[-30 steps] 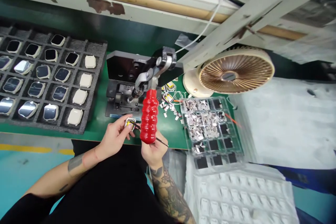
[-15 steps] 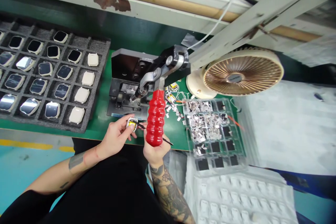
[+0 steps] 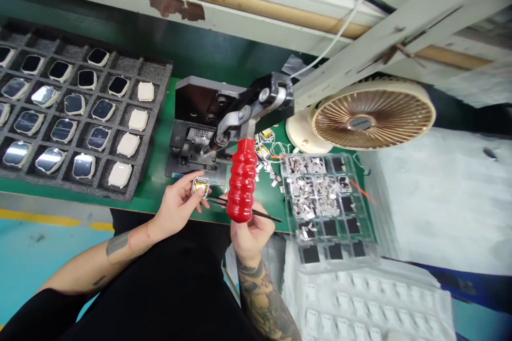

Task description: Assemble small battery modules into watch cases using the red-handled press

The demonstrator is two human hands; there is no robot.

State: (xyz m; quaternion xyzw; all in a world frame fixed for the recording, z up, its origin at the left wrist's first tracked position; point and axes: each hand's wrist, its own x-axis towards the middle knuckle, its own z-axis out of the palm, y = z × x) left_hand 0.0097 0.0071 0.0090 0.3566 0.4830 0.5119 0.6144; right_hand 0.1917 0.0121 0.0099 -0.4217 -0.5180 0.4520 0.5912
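Observation:
My left hand is closed around a small white watch case, its thumb lying over the open inside where something yellow shows. Black tweezers are gripped in my right hand, with their tips pointing left, just below and right of the case and apart from it. The red ribbed handle of a hand press hangs in front of my right hand and hides some of its fingers. Behind the watch case stands the press's black base.
A grey foam tray with several watches lies at left. Right of the press are loose wired parts, a clear compartment box of small pieces and a fan. White moulded trays sit at lower right.
My right hand has drawn the tweezers to the right, so their tips have left the watch case. The left hand still holds the case in nearly the same place.

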